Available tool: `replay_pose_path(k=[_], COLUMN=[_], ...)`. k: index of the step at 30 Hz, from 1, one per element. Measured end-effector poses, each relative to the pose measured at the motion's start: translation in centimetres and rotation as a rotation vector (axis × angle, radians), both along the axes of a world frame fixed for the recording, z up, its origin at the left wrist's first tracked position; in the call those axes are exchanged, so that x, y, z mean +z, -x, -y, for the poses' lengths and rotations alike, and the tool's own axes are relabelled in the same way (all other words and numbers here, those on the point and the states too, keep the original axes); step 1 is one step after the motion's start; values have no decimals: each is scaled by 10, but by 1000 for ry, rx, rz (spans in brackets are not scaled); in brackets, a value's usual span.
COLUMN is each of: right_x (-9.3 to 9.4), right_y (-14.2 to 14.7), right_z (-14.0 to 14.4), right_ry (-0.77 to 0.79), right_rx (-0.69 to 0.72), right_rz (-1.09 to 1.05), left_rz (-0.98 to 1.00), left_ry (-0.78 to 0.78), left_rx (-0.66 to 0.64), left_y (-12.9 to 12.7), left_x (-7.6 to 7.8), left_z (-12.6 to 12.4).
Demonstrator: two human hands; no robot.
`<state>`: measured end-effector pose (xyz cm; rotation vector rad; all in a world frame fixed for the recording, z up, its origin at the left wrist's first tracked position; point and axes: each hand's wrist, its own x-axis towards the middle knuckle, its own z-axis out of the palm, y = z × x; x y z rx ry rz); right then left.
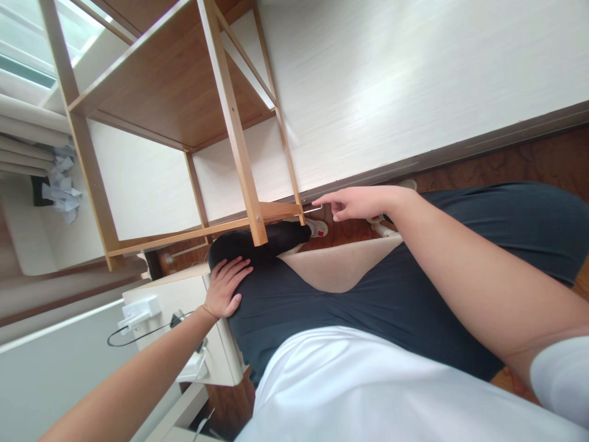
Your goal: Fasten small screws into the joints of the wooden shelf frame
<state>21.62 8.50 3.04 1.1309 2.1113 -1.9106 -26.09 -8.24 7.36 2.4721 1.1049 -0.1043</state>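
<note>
While the left hand (227, 286) lies flat on the thigh (267, 288), fingers spread and gripping nothing, here's the right hand (352, 201), index finger (326, 199) outstretched, the others loosely curled with nothing visibly held, right by the thin bent metal key (313, 210) at the wooden shelf unit's (234, 116) leg end (302, 217). Boards (161, 92) and rails (278, 209) look joined already; that corner's fastening seems what's left, though whether fingertip meets key I can't tell.
</note>
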Motion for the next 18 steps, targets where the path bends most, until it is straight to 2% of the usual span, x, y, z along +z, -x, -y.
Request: replay_pose_path(k=[10, 18], right_x=[1, -6], right_y=[0, 1], right_z=[1, 2], right_ry=[6, 24], right_rx=[5, 23], right_rz=[18, 21], left_rz=[8, 13], left_ry=[11, -2], left_rx=[16, -2], left_y=[-1, 0], left_x=[1, 1], left_z=[-1, -1])
